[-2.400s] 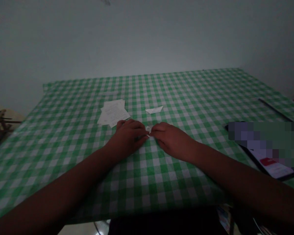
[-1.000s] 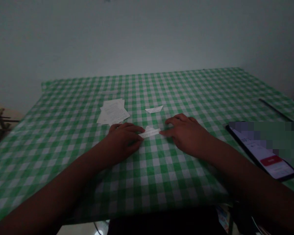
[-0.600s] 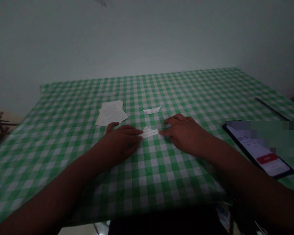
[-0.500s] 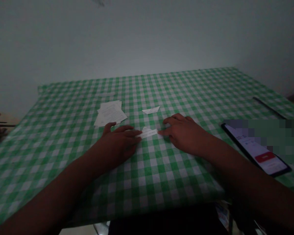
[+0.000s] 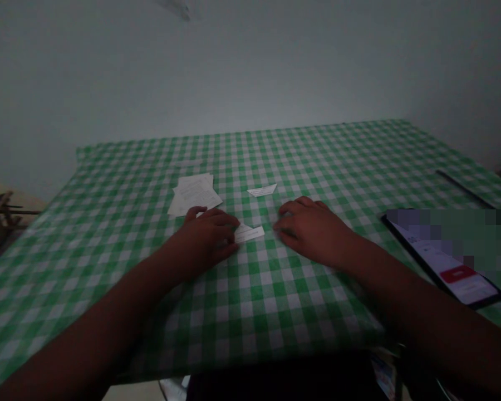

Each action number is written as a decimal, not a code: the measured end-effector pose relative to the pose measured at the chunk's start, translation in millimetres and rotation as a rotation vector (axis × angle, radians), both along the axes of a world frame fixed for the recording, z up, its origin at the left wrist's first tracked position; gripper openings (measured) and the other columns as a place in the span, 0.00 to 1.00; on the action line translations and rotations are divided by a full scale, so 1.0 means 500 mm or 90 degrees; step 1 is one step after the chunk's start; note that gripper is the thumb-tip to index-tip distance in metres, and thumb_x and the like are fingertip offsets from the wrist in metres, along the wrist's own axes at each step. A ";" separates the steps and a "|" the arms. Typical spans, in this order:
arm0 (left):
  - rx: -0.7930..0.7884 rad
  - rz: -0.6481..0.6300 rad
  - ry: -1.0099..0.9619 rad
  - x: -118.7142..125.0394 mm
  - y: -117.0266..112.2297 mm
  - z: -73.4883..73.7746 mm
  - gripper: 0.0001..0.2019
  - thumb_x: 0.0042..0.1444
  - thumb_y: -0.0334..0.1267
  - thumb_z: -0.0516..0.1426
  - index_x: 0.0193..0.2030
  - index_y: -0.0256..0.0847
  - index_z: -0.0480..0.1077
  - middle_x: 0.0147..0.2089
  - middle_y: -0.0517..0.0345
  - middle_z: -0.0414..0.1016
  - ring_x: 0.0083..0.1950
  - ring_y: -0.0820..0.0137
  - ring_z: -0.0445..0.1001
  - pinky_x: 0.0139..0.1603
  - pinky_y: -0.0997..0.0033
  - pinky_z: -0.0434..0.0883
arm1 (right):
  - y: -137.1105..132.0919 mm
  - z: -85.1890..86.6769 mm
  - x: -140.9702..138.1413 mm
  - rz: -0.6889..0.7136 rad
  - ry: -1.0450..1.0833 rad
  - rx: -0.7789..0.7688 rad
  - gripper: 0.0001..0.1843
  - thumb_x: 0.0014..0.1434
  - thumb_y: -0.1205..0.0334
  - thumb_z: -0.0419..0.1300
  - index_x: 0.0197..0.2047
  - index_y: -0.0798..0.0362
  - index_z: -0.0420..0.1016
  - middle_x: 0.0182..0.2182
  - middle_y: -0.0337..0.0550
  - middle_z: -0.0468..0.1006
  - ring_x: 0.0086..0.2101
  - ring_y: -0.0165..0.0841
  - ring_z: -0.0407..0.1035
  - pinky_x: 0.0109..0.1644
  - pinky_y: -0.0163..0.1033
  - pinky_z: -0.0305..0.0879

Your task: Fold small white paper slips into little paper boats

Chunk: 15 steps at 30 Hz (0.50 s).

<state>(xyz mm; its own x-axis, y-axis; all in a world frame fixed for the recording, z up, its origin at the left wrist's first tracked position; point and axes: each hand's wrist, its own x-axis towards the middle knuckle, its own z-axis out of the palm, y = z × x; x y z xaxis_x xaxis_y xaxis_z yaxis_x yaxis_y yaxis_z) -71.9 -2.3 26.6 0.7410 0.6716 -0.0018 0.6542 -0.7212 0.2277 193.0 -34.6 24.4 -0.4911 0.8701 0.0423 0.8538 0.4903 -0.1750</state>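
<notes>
A small folded piece of paper (image 5: 250, 234) with printed lines lies low over the checked cloth, a flat strip along its near side and a peak behind. My left hand (image 5: 204, 234) has its thumb and fingers closed on the paper's left end, hiding that end. Just right of the paper, my right hand (image 5: 307, 225) rests with bent, parted fingers, holding nothing and not touching it. Beyond both hands sits a finished-looking paper boat shape (image 5: 262, 190), pointed at each end. A loose stack of printed paper sheets (image 5: 196, 194) lies behind my left hand.
The green and white checked tablecloth (image 5: 250, 312) covers the table, which meets a pale wall (image 5: 250, 67) at the back. At the right lies a phone or tablet (image 5: 442, 262) with its screen lit. A dark thin bar (image 5: 463, 188) is behind it.
My right hand has let go of the paper's right end and drawn slightly away. The paper has shifted a little left with my left hand. The whole view has tilted slightly.
</notes>
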 end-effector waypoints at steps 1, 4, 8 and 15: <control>-0.002 -0.006 -0.010 0.005 0.001 -0.003 0.06 0.61 0.40 0.58 0.39 0.45 0.77 0.54 0.56 0.78 0.57 0.59 0.72 0.62 0.46 0.57 | 0.000 -0.003 -0.007 0.004 0.017 0.009 0.10 0.64 0.58 0.58 0.44 0.49 0.80 0.45 0.49 0.76 0.47 0.45 0.66 0.48 0.51 0.61; 0.002 -0.032 -0.037 0.017 0.002 -0.014 0.06 0.62 0.37 0.56 0.41 0.42 0.74 0.50 0.52 0.78 0.51 0.61 0.74 0.57 0.54 0.64 | -0.003 -0.015 -0.030 0.044 0.075 0.040 0.12 0.62 0.56 0.61 0.47 0.51 0.78 0.47 0.48 0.75 0.48 0.43 0.64 0.51 0.49 0.60; 0.049 -0.071 -0.054 0.027 0.003 -0.029 0.07 0.62 0.34 0.54 0.44 0.39 0.71 0.47 0.50 0.76 0.50 0.61 0.74 0.53 0.55 0.67 | -0.007 -0.032 -0.049 0.081 0.104 0.066 0.16 0.63 0.56 0.61 0.52 0.52 0.75 0.50 0.49 0.74 0.51 0.43 0.62 0.53 0.49 0.58; 0.081 -0.092 -0.089 0.036 0.002 -0.035 0.07 0.61 0.31 0.53 0.42 0.38 0.72 0.44 0.51 0.77 0.46 0.62 0.75 0.51 0.58 0.69 | 0.005 -0.036 -0.049 0.097 0.102 0.092 0.11 0.68 0.60 0.54 0.43 0.51 0.78 0.41 0.44 0.78 0.45 0.39 0.63 0.47 0.46 0.54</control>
